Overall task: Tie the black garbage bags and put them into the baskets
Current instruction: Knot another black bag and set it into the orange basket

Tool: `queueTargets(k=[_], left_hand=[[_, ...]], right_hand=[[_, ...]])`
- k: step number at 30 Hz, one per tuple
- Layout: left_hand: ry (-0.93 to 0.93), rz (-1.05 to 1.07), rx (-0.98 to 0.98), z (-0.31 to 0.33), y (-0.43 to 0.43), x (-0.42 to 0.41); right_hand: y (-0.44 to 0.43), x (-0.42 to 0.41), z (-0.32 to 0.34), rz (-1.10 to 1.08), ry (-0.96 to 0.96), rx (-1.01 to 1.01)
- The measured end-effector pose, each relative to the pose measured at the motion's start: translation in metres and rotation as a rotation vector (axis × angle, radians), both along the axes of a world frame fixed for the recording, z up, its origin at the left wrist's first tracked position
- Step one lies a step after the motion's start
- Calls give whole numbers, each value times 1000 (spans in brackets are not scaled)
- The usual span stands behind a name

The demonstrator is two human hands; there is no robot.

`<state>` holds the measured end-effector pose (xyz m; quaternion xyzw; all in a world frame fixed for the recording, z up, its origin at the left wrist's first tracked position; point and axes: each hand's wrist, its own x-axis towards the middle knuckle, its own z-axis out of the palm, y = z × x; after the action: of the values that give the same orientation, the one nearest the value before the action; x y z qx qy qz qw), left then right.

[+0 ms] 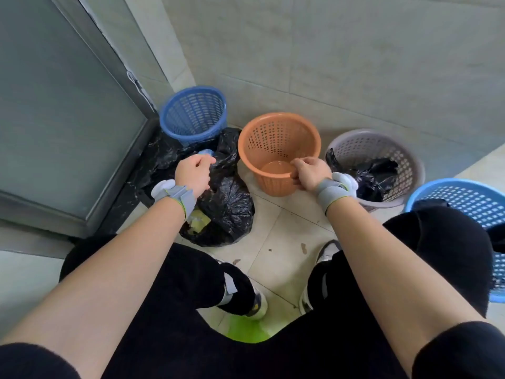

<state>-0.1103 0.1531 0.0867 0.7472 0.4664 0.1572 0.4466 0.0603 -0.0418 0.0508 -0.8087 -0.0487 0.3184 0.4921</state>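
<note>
One black bag (374, 177) lies in the grey basket (405, 160). The left hand (193, 175) grips a second bag (229, 206) on the floor (276, 242); the right hand (311, 173) holds the rim of the orange basket (262, 144). Tying apparently remains.

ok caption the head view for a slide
Left hand grips a black garbage bag on the floor; right hand holds the empty orange basket by its rim.
</note>
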Motion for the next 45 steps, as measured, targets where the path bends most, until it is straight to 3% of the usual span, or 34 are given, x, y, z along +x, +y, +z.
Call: queueTargets(k=[3, 6, 9, 12, 17, 19, 21, 24, 30, 32, 35, 36, 39, 42, 45], left_hand=[[22, 77, 30, -27, 24, -8], [-75, 262, 91, -46, 53, -17], [-241, 403, -99, -51, 75, -29], [-327, 491, -170, -51, 96, -39], [-220, 629, 38, -69, 132, -66], [-113, 556, 51, -77, 129, -73], [-16, 417, 32, -84, 122, -75], [92, 218, -66, -98, 110, -78], [284, 7, -124, -102, 98, -67], [238, -13, -325, -132, 109, -66], [443, -261, -366, -121, 87, -55], [582, -358, -267, -114, 77, -51], [774, -646, -171, -100, 49, -46], [823, -781, 21, -107, 23, -45], [729, -861, 139, -110, 2, -50]], right_hand=[[14, -11, -29, 189, 42, -122], [39, -33, -54, 574, -17, -337], [73, -65, -75, 800, -140, -478], [102, -96, -88, 881, -269, -438], [149, -120, -99, 835, -486, -149], [150, -113, -95, 643, -400, -98], [145, -100, -86, 458, -256, -169], [127, -80, -76, 376, -306, -258], [99, -45, -47, 108, -300, -201], [90, -36, -45, 57, -269, -229], [68, -25, -44, -2, -230, -289], [64, -23, -46, -11, -215, -308], [53, -19, -49, -43, -164, -336], [49, -16, -54, -53, -123, -317], [51, -13, -55, -55, -119, -279]])
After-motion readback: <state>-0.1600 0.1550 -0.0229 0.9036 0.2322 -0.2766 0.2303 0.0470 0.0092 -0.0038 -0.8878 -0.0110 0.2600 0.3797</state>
